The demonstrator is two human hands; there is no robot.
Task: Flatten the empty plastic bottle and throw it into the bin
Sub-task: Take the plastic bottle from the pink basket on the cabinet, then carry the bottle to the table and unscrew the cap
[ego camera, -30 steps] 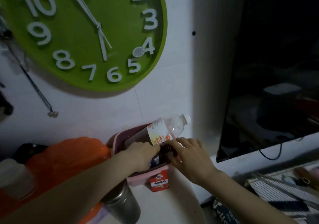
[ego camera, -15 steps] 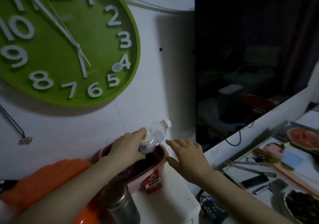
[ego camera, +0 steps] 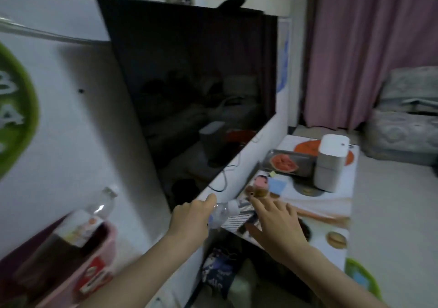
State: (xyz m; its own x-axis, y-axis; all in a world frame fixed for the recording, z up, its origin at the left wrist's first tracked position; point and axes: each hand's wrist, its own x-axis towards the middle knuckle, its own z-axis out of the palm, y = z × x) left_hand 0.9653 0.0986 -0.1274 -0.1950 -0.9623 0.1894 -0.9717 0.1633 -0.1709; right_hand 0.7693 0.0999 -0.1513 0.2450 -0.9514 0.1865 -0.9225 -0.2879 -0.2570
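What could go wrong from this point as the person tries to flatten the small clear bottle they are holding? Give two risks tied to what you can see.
1. The white cap appears still on the small bottle in the left hand, so trapped air may resist flattening.
2. The right hand is open and off the bottle; squeezed single-handed above the cluttered table, it could slip and fall among the items there.

A dim indoor view with a cool, greyish cast and soft motion blur throughout; the green clock (ego camera: 16, 115) at the left edge is smeared and bent by wide-angle distortion. The dark television screen (ego camera: 196, 89) shows faint reflections of the room. It throws a soft shadow leftward onto the white wall (ego camera: 78, 141).
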